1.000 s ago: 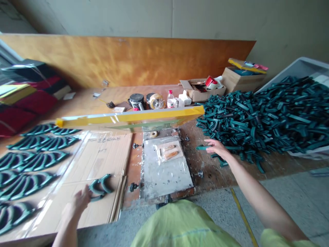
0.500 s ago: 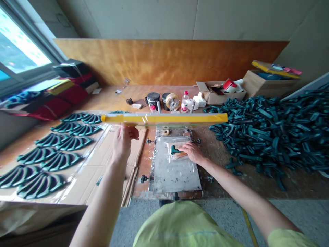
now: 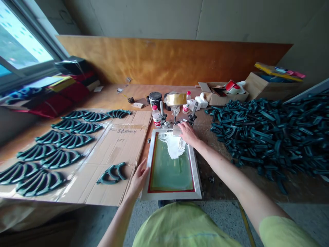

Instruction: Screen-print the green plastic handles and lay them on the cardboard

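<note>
A silver-edged screen printing frame (image 3: 196,178) lies flat in front of me. Its mesh is green inside a red border, with a patch of white ink (image 3: 176,147) toward the far end. My left hand (image 3: 141,173) is closed on the frame's left side bar, its fingertips partly hidden. At the far end of the mesh, my right hand (image 3: 189,133) grips a squeegee (image 3: 177,130), whose pale blade end shows beside the fingers, at the ink's upper edge. Behind the frame stand the clamp posts (image 3: 161,109) of the printing stand.
Rows of dark green curved handles (image 3: 48,152) lie on cardboard (image 3: 113,147) at left, with a few nearer the frame. A large heap of similar green pieces (image 3: 259,133) fills the right side. Black tubs (image 3: 155,99), red-capped bottles (image 3: 156,116) and cardboard boxes (image 3: 257,84) stand behind.
The raised screen frame has come down flat over the base plate, hiding it and the green handle. My left hand moved down with it; my right hand went from the handle to the squeegee.
</note>
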A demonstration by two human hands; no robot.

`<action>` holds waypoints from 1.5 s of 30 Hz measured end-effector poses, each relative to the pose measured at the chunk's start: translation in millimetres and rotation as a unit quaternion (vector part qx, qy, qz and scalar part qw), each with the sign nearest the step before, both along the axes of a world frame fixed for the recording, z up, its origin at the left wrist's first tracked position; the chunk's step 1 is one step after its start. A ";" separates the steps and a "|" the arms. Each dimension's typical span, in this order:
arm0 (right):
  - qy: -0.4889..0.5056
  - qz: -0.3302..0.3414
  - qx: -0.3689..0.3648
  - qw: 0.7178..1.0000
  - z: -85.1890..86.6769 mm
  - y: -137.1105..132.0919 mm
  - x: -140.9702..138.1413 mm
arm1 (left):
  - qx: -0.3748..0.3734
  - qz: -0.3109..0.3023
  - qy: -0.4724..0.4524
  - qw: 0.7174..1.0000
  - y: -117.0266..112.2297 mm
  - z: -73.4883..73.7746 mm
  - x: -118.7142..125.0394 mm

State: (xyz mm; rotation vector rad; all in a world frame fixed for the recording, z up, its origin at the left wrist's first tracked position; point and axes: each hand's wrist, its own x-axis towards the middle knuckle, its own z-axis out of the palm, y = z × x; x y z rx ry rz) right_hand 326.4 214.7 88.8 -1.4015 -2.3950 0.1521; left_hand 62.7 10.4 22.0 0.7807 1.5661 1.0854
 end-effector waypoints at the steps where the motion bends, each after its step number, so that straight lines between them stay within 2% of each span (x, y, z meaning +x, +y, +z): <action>1: -0.033 0.000 -0.021 0.999 -0.4 0.6 -10.2 | -0.004 -0.001 -0.006 1.000 1.1 -4.3 -0.1; 3: -0.077 0.002 -0.059 0.995 -5.1 -4.7 -20.9 | -0.012 -0.014 -0.030 0.999 2.2 -8.5 -1.8; 5: -0.093 0.031 -0.073 0.992 -12.1 -17.9 -18.5 | -0.017 -0.023 -0.048 0.998 1.7 -10.3 -4.1; 9: -0.092 0.173 -0.056 0.979 -18.5 -48.8 10.3 | -0.009 -0.031 -0.053 0.998 0.1 -14.5 -6.2; 12: -0.089 0.250 -0.064 0.962 -12.5 -53.7 27.6 | -0.005 -0.032 -0.050 0.998 0.0 -16.0 -5.0; 15: -0.072 0.230 -0.074 0.968 -9.0 -45.7 24.3 | -0.005 -0.025 -0.044 0.999 0.2 -15.4 -4.2; 18: -0.043 0.163 -0.024 0.985 -18.8 -48.8 11.5 | -0.005 -0.018 -0.034 0.999 0.0 -15.4 -5.4; 20: -0.027 0.171 0.007 0.985 -28.7 -60.3 8.9 | -0.006 -0.014 -0.025 1.000 -0.5 -15.1 -6.4; 22: -0.011 0.205 0.006 0.979 -33.9 -71.7 13.4 | -0.006 -0.014 -0.016 1.000 -1.2 -13.1 -6.5; 25: 0.008 0.211 -0.029 0.977 -26.1 -69.9 20.2 | -0.011 -0.016 -0.023 1.000 -1.7 -4.9 -4.8; 28: 0.053 0.137 -0.055 0.988 -6.9 -41.2 10.3 | -0.020 -0.025 -0.044 0.999 -1.3 12.0 -4.5; 32: 0.062 0.043 -0.068 0.995 17.7 6.1 -7.8 | -0.028 -0.051 -0.064 0.996 2.4 48.9 -12.0; 34: 0.058 -0.008 -0.045 0.997 25.9 21.8 -0.8 | -0.020 -0.057 -0.067 0.996 8.0 69.4 -17.5; 36: 0.089 -0.059 0.001 0.994 27.7 29.6 19.4 | 0.002 -0.056 -0.060 0.997 18.2 87.9 -21.5; 38: 0.129 -0.119 0.022 0.984 19.7 28.7 45.4 | 0.053 -0.043 -0.058 0.996 33.8 104.2 -21.8; 41: 0.138 -0.179 -0.044 0.973 -11.3 9.3 72.1 | 0.184 -0.026 -0.070 0.980 65.5 128.8 -15.3; 43: 0.120 -0.143 -0.099 0.977 -37.5 -12.3 73.5 | 0.232 -0.019 -0.064 0.971 87.5 145.9 -9.7; 45: 0.088 -0.057 -0.119 0.987 -58.3 -33.3 64.8 | 0.237 -0.017 -0.063 0.969 104.7 158.8 -5.5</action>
